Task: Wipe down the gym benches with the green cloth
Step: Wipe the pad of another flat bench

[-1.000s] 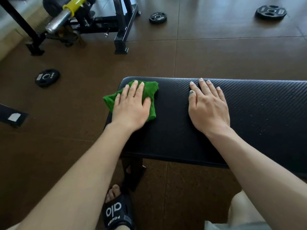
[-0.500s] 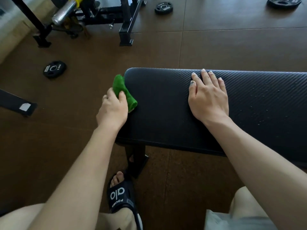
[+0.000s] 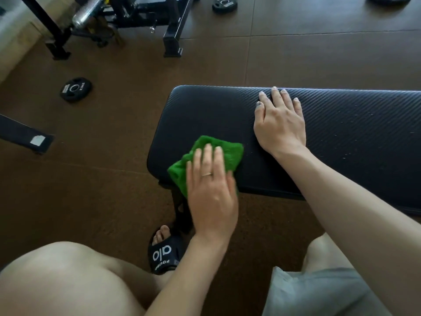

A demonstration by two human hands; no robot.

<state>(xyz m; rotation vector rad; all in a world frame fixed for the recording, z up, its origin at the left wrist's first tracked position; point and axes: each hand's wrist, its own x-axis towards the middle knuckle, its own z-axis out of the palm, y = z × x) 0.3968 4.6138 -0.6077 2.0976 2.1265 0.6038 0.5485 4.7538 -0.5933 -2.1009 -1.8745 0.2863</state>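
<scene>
Pressing flat with straight fingers (image 3: pixel 207 156), the left hand (image 3: pixel 210 190) covers the green cloth (image 3: pixel 224 153) on the tabletop (image 3: pixel 205 115), cloth showing beyond the fingertips, while the right hand (image 3: pixel 280 124) rests open beside it.

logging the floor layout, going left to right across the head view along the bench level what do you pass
weight plate → green cloth under the left hand on the bench end → right hand flat on the pad
</scene>
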